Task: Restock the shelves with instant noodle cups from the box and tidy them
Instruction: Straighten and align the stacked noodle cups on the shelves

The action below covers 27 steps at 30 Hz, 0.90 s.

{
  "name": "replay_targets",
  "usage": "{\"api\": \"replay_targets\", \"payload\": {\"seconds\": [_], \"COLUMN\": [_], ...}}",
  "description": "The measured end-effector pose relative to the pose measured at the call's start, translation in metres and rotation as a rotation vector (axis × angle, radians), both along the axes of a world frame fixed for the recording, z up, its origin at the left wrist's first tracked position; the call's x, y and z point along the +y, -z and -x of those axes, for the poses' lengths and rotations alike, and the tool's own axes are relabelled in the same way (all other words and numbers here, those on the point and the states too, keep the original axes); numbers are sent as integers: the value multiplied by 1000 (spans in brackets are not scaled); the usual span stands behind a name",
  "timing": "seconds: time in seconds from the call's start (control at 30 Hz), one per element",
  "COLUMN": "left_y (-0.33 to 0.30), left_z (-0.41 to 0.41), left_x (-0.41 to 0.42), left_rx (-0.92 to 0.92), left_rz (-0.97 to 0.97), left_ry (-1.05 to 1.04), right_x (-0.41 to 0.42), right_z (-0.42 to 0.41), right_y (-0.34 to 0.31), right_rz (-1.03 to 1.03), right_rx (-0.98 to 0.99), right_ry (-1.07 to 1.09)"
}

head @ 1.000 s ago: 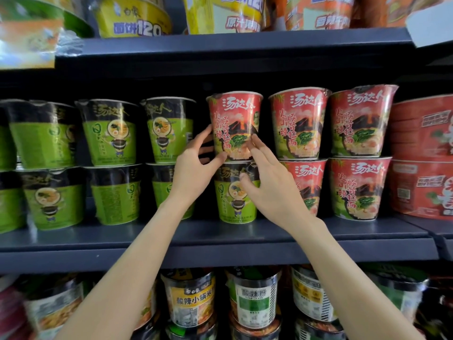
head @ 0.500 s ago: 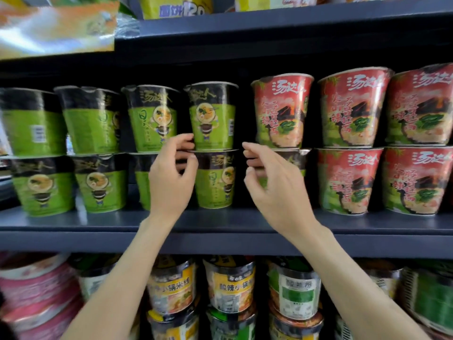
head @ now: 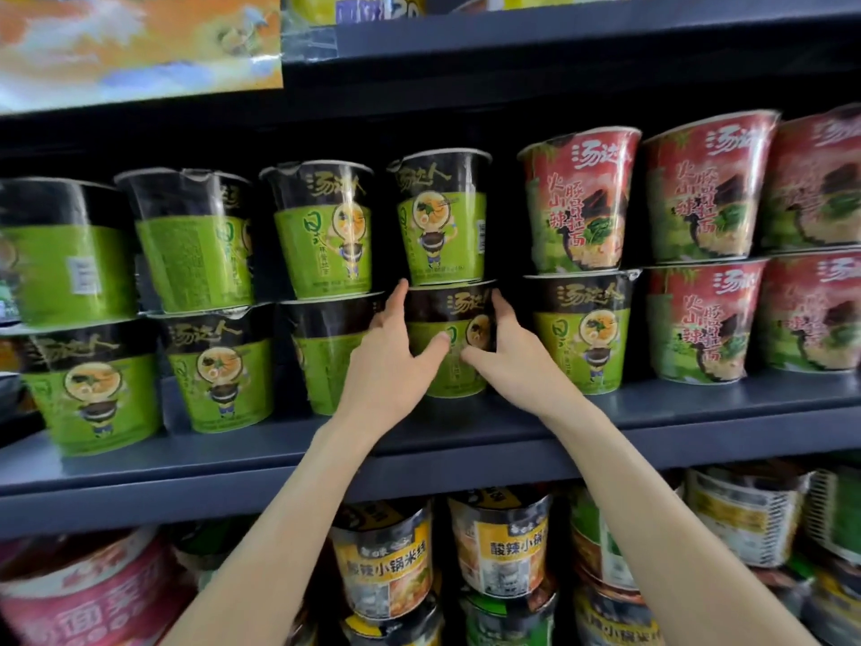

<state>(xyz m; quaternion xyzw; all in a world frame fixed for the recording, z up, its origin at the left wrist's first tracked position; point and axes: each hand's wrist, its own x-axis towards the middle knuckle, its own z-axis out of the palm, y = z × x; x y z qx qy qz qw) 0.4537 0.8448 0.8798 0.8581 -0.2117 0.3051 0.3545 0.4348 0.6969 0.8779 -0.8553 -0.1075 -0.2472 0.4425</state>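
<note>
Dark grey metal shelf runs across the middle of the frame, carrying instant noodle cups stacked two high. Green-and-black cups fill the left and centre of the frame, and red cups fill the right. Below the shelf, along the bottom of the frame, sit rows of other cups with yellow and white labels, with pink-lidded bowls at lower left. At upper left a bright orange packet hangs over the edge of a higher shelf. Two bare forearms reach up from the bottom centre. Left hand and right hand together hold one lower-row green cup at the centre of the frame, standing upright on the shelf beneath another green cup. Each hand wraps one side of the cup, fingers up its flank and thumbs pressed against its front, nearly meeting.
</note>
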Motion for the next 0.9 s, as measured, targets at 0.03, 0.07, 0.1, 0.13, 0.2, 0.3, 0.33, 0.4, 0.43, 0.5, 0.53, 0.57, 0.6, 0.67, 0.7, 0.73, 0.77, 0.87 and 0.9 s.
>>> {"api": "replay_targets", "payload": {"seconds": [0.03,0.07,0.1,0.13,0.2,0.3,0.33,0.4,0.43,0.5,0.53,0.57,0.6,0.67,0.7,0.73,0.77,0.87,0.9], "left_y": [-1,-1,-1,-1,-1,0,0,1,1,2,2,2,2,2,3,4,4,3,2], "left_z": [-1,-2,-3,-4,-3,1,2,3,4,4,4,4,4,4,4,4,5,5,7], "left_x": [2,3,4,4,3,0,-1,-3,-4,-4,-4,-4,-4,-4,-4,-4,-4,-3,-3], "left_rx": [9,21,30,36,36,6,-4,-19,-24,-30,-31,-31,-31,-38,-45,-51,-58,-66,-67], "left_rz": [25,54,78,95,121,154,166,180,179,166,163,163,165,167,166,164,160,156,172], "left_ry": [31,67,97,115,135,151,150,147,142,129,125,122,120,115,113,110,106,61,45], "right_x": [-1,-2,-4,-5,-5,-8,-10,-13,-15,-16,-17,-17,-17,-18,-18,-18,-18,-17,-17], "right_z": [3,6,9,13,21,28,30,31,32,32,32,33,32,31,31,31,32,36,39], "right_y": [3,5,8,11,15,21,21,22,22,22,23,23,24,25,25,25,24,22,20], "right_rz": [1,2,4,6,19,56,60,55,59,68,70,70,69,68,67,65,66,141,166], "right_rx": [-19,-43,-69,-93,-133,-171,-174,-175,-174,-182,-187,-189,-190,-194,-195,-193,-189,-231,-301], "right_ry": [8,14,18,21,16,10,10,6,2,-9,-14,-18,-19,-21,-27,-35,-39,67,142]}}
